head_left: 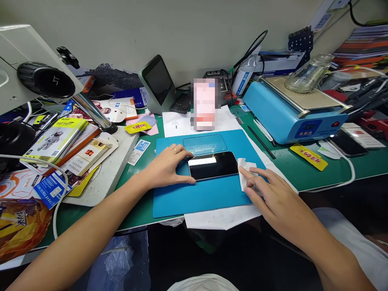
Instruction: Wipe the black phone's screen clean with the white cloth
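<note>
A smartphone [214, 169] with a black, glossy screen lies face up on a blue mat [206, 200]. My left hand [169, 163] grips its left end, thumb at the near edge and fingers at the far edge. Pinched in the fingers of my right hand [269, 188] is a white wipe [243, 178], which touches or nearly touches the phone's right end. Just behind the phone, a clear screen protector [205, 143] with a dark outline rests on the mat.
To the right stands a blue heating plate machine [273, 117] bearing a glass jar [312, 74]. A microscope stand [93, 111] and piled boxes [56, 139] crowd the left. Behind the mat are a screened device [159, 83] and a blurred-out upright screen [205, 103]. Dark tweezers [261, 141] lie at right.
</note>
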Tool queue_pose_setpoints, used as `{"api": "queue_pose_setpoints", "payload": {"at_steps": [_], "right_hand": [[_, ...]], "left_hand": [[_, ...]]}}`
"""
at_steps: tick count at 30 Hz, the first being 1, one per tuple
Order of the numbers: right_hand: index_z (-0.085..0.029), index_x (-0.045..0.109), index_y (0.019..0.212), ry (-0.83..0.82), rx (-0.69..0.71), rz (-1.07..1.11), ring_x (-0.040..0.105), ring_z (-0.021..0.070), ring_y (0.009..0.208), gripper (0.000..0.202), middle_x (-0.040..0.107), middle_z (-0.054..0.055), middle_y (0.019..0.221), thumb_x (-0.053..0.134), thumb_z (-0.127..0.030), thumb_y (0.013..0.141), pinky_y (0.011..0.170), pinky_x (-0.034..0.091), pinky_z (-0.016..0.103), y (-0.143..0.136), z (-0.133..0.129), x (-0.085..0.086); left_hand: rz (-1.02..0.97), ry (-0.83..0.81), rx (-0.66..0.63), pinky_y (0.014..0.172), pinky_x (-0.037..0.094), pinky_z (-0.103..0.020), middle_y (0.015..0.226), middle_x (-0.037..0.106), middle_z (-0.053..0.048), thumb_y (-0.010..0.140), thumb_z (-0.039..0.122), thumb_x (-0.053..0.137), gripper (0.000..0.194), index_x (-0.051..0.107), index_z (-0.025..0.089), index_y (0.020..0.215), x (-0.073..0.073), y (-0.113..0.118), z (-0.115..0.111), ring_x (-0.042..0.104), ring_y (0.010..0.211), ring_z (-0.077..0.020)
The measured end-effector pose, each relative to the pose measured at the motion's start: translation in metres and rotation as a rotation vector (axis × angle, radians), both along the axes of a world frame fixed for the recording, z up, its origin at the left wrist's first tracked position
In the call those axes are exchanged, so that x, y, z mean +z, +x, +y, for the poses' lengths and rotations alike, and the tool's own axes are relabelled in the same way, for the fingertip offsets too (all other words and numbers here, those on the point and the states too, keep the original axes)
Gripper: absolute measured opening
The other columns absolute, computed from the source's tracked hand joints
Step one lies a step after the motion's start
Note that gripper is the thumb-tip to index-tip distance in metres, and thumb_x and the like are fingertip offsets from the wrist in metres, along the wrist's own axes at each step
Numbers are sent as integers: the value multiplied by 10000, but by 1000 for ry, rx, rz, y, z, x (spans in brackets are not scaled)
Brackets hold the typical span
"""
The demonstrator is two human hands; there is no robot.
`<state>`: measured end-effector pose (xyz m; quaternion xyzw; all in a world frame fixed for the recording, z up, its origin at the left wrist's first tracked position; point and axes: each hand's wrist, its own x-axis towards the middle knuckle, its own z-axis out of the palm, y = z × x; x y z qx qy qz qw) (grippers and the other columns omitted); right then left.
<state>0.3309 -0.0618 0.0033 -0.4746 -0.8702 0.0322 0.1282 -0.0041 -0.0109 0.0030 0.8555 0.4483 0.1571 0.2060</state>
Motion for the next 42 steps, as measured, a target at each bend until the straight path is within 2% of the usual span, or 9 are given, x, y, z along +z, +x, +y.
{"api": "queue_pose_setpoints", "payload": {"at_steps": [6, 11, 15, 19, 24, 28, 33, 38, 42], "right_hand": [[-209, 493, 1474, 26, 42, 4, 545, 299, 1330, 459, 622, 134, 1401, 437, -329, 1034, 1041, 509, 481, -4, -2, 1], [-202, 461, 1507, 24, 113, -7, 506, 294, 1391, 482, 611, 111, 1452, 411, -303, 1038, 1093, 483, 493, -23, 2, 2], [-215, 490, 1496, -12, 54, -19, 509, 320, 1388, 483, 605, 131, 1457, 380, -341, 1043, 1091, 476, 557, -31, 18, 3], [-221, 484, 1495, -35, -28, -22, 507, 334, 1387, 490, 597, 140, 1460, 372, -387, 1047, 1079, 477, 568, -23, 28, 1], [-220, 509, 1445, -43, -55, 36, 514, 317, 1378, 456, 654, 129, 1357, 388, -408, 1047, 1079, 478, 523, -18, 13, -2], [-193, 538, 1400, -48, -34, 56, 531, 326, 1361, 437, 695, 141, 1259, 389, -405, 1047, 1111, 441, 549, -23, 6, -1], [-166, 447, 1495, -132, -14, 44, 424, 321, 1457, 517, 671, 143, 1337, 335, -423, 1061, 1174, 351, 603, -43, 25, 1], [-141, 488, 1471, -149, 55, 40, 398, 310, 1473, 543, 569, 152, 1491, 324, -456, 1061, 1201, 323, 574, -67, 37, 6], [-159, 475, 1489, -126, 50, 4, 409, 311, 1467, 533, 560, 135, 1507, 299, -433, 1067, 1203, 309, 584, -59, 38, 7]], "left_hand": [[4, -14, 6, 924, 475, -458, 1212, 599, -109, 802, 704, 692, 688, 599, 227, 1289, 0, 0, 0, 552, 1087, -311], [-10, -26, 13, 927, 482, -464, 1207, 602, -102, 801, 680, 705, 667, 610, 241, 1295, 1, 1, -1, 552, 1089, -312], [-10, -37, 25, 936, 477, -478, 1222, 600, -102, 803, 669, 710, 668, 600, 245, 1308, 1, 1, -2, 544, 1110, -320], [10, -36, 23, 955, 467, -474, 1238, 594, -103, 820, 670, 694, 661, 587, 242, 1311, 1, 2, -3, 542, 1127, -320], [17, -19, 5, 934, 469, -462, 1217, 592, -107, 825, 683, 680, 666, 587, 220, 1295, 1, 1, -1, 542, 1107, -313], [7, -17, 3, 928, 471, -457, 1198, 594, -101, 823, 670, 692, 652, 590, 222, 1286, 1, 1, -1, 549, 1092, -309], [13, -4, 2, 920, 472, -452, 1183, 600, -104, 821, 666, 698, 658, 592, 206, 1279, 1, 2, 0, 550, 1074, -301], [19, -20, 13, 933, 476, -453, 1180, 602, -96, 819, 657, 708, 657, 596, 204, 1283, 2, 3, -2, 554, 1074, -291], [32, -42, 26, 960, 468, -468, 1205, 601, -100, 825, 655, 704, 665, 593, 205, 1302, 3, 4, -3, 550, 1106, -301]]}}
